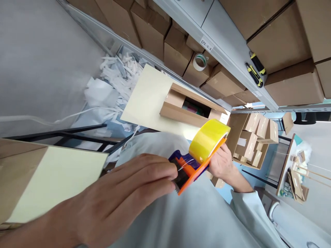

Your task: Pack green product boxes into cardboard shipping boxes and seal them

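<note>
A tape dispenser (191, 177) with an orange side plate and dark blue parts is held in front of me, carrying a wide roll of yellow packing tape (207, 141). My right hand (221, 164) grips the dispenser from behind, its fingers partly hidden by the plate. At the toothed cutter end, the fingers of my left hand (129, 191) are closed together by the dark flap, where a thin shiny strip of tape shows; the fingertips' exact hold is partly hidden. Beyond the roll, a long cardboard box (178, 113) lies with its top flaps raised and something dark and coloured inside.
The box rests on a cream board (144, 93). Paper scraps (121, 75) are heaped at the back left. A shelf (230, 38) holds cartons and two yellow-black utility knives (254, 74); a white tape roll (200, 62) is below. A large carton of small boxes (236, 137) stands right.
</note>
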Available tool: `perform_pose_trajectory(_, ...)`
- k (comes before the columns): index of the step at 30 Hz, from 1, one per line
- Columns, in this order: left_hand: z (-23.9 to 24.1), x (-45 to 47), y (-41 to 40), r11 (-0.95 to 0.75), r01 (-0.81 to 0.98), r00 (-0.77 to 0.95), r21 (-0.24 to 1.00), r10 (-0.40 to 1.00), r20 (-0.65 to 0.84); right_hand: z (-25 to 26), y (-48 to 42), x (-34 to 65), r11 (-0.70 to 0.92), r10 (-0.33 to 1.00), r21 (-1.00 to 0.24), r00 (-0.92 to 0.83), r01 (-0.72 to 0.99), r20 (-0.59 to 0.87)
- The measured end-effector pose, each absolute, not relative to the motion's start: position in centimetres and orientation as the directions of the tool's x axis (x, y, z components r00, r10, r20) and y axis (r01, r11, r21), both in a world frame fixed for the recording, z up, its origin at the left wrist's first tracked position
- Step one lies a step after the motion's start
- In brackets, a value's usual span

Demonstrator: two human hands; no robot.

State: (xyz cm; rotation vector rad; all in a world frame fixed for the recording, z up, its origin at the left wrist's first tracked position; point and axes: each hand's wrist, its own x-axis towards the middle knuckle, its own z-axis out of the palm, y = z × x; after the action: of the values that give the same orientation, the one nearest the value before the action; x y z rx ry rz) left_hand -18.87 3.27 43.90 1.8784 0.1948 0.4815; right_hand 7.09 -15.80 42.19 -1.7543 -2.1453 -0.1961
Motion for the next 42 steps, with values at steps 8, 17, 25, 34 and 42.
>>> perform_pose_trajectory(8, 42.3, -17.8, 5.4, -0.377, 0.065, 0.866, 0.924, 0.482, 0.136, 42.7, -14.8, 6.0, 0.145, 0.983, -0.342, -0.095, 0.929, 0.157)
perform_pose_trajectory(17, 37.9, -13.1, 10.6, 0.226, 0.231, 0.818, 0.946, 0.482, -0.315, 43.1, -9.6, 7.6, -0.289, 0.92, -0.521, 0.082, 0.803, -0.384)
perform_pose_trajectory(25, 34.4, -12.8, 16.3, 0.399, 0.225, 0.699, 0.889, 0.57, -0.432, 47.0, -5.6, 13.4, -0.511, 0.722, -0.434, 0.096, 0.742, -0.685)
perform_pose_trajectory(34, 31.8, -11.1, 16.8, 0.852, 0.091, 0.703, 0.516, 0.312, -0.639, 51.2, -2.4, 22.9, -0.776, 0.428, -0.329, 0.067, 0.538, -0.901)
perform_pose_trajectory(42, 29.3, -8.6, 16.4, 0.934, 0.018, 0.666, 0.356, 0.255, -0.701, 49.0, 0.0, 24.5, -0.796, 0.433, -0.344, 0.07, 0.498, -0.899)
